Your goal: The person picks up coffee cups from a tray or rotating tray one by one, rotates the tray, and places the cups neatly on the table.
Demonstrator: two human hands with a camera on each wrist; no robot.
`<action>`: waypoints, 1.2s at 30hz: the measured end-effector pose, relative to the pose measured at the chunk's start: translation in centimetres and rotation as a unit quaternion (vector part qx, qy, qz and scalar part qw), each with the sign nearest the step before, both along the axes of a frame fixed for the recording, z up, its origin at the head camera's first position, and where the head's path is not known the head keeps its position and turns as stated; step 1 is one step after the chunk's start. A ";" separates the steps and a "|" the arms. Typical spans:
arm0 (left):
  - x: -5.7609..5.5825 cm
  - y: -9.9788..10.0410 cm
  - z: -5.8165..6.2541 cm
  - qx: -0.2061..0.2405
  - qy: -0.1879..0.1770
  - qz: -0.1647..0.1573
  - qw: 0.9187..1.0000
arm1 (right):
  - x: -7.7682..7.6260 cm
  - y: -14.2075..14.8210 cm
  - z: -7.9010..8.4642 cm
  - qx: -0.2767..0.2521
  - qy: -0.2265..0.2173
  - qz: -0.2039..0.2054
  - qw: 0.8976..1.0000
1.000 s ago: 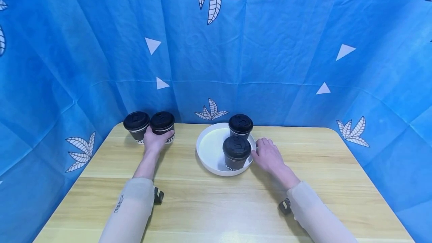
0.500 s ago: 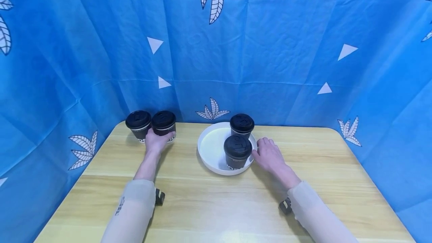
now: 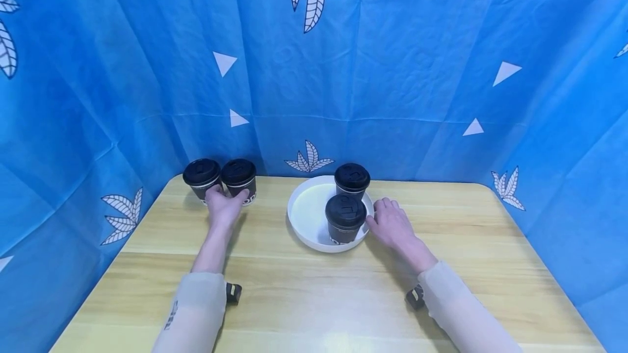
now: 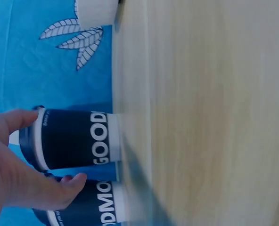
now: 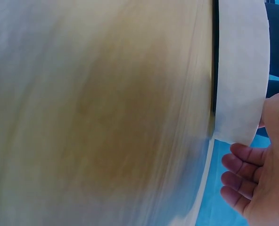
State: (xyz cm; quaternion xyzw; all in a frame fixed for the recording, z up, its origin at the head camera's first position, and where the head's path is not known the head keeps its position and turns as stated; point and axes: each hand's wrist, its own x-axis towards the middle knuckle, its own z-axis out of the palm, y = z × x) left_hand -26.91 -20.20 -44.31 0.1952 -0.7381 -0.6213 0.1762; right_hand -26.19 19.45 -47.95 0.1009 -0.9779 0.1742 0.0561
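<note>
Two black lidded paper coffee cups, the left one point(image 3: 202, 174) and the right one point(image 3: 239, 174), stand upright side by side at the back left. My left hand point(image 3: 224, 208) is in front of them with thumb and fingers spread. In the left wrist view its thumb is right at the lid rim of the right cup point(image 4: 69, 139), and its fingertips overlap the left cup point(image 4: 85, 202). My right hand point(image 3: 392, 225) holds the rim of a round white tray point(image 3: 304, 217), thumb over the wall, other fingers loosely curled outside. On this tray stand a rear cup point(image 3: 352, 177) and a front cup point(image 3: 345, 218).
A light wooden table point(image 3: 304, 293) lies under everything. Blue cloth point(image 3: 392, 70) printed with white leaves and triangles hangs behind it and along both sides. Dark wrist devices sit at the left cuff point(image 3: 233, 293) and the right cuff point(image 3: 415, 297).
My left hand has loosened from the right cup and drawn slightly back toward me, its fingers now more spread. The right hand, tray and cups stay in place.
</note>
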 end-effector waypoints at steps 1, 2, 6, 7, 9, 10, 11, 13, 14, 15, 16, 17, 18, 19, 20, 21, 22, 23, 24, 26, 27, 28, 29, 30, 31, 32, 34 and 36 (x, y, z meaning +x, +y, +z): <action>0.2 0.2 0.1 0.001 0.011 0.012 1.000 | 0.0 0.0 0.0 0.000 -0.001 0.000 1.000; 0.3 0.4 0.3 0.000 0.023 0.024 0.999 | 0.0 0.0 0.1 -0.001 -0.002 0.000 1.000; 0.8 1.2 0.8 -0.018 0.066 0.068 0.995 | -0.1 0.0 0.0 -0.001 -0.003 -0.001 1.000; 0.9 1.4 1.0 -0.028 0.079 0.077 0.994 | -0.1 0.0 0.0 0.000 -0.003 -0.001 1.000; 1.1 1.8 1.2 -0.052 0.095 0.090 0.990 | -0.1 -0.1 0.0 0.000 -0.003 -0.001 1.000; 1.1 1.9 1.3 -0.068 0.102 0.095 0.988 | -0.1 -0.1 0.0 0.001 -0.002 -0.001 1.000; 1.2 2.1 1.4 -0.083 0.108 0.099 0.986 | 0.0 -0.1 0.0 0.002 -0.001 -0.001 1.000; 1.2 2.5 1.5 -0.111 0.124 0.099 0.981 | 0.0 -0.1 0.0 0.002 0.000 -0.001 1.000; 1.2 2.7 1.5 -0.122 0.130 0.094 0.980 | 0.0 -0.2 0.1 0.001 0.000 -0.001 1.000; 1.2 2.9 1.5 -0.133 0.138 0.088 0.978 | 0.0 -0.2 0.1 0.001 -0.001 -0.002 1.000; 1.2 3.1 1.5 -0.141 0.144 0.080 0.976 | 0.1 -0.2 0.1 0.002 -0.001 -0.002 1.000; 1.2 3.4 1.5 -0.151 0.153 0.070 0.974 | 0.1 -0.2 0.1 0.002 -0.002 -0.003 1.000; 1.2 3.6 1.5 -0.163 0.161 0.060 0.972 | 0.1 -0.2 0.2 0.002 -0.002 -0.004 1.000; 1.2 3.9 1.4 -0.171 0.165 0.048 0.970 | 0.1 -0.3 0.2 0.002 -0.002 -0.003 1.000; 1.1 4.1 1.4 -0.180 0.164 0.037 0.969 | 0.1 -0.3 0.2 0.002 -0.001 -0.004 1.000; 1.1 4.3 1.4 -0.188 0.162 0.024 0.968 | 0.1 -0.3 0.2 0.002 0.000 -0.004 1.000; 1.0 4.5 1.3 -0.195 0.156 0.011 0.968 | 0.1 -0.2 0.2 0.002 0.001 -0.005 1.000; 1.0 4.6 1.3 -0.200 0.147 -0.004 0.969 | 0.0 -0.2 0.2 0.002 0.003 -0.005 1.000; 0.9 4.8 1.3 -0.203 0.132 -0.020 0.970 | 0.0 -0.2 0.2 0.002 0.003 -0.005 1.000; 0.8 5.2 1.2 -0.207 0.101 -0.051 0.972 | 0.0 -0.2 0.1 0.002 0.005 -0.006 1.000; 0.7 5.3 1.2 -0.210 0.086 -0.066 0.972 | 0.0 -0.2 0.1 0.002 0.005 -0.007 1.000; 0.7 5.5 1.1 -0.215 0.073 -0.079 0.971 | -0.1 -0.2 0.0 0.002 0.006 -0.007 1.000; 0.6 5.7 1.1 -0.219 0.061 -0.092 0.969 | -0.1 -0.2 0.0 0.001 0.006 -0.007 1.000; 0.5 5.9 1.0 -0.225 0.051 -0.102 0.968 | -0.1 -0.2 0.0 0.001 0.006 -0.007 1.000; 0.4 6.0 1.0 -0.231 0.043 -0.112 0.966 | 0.0 -0.2 0.0 0.001 0.006 -0.007 1.000; 0.3 6.2 0.9 -0.239 0.034 -0.121 0.963 | 0.0 -0.2 0.0 0.000 0.006 -0.007 1.000; 0.2 6.5 0.7 -0.246 0.018 -0.139 0.959 | 0.0 -0.2 0.0 0.000 0.005 -0.008 1.000; 0.1 6.7 0.5 -0.253 -0.002 -0.157 0.955 | 0.0 -0.3 0.1 0.000 0.005 -0.008 1.000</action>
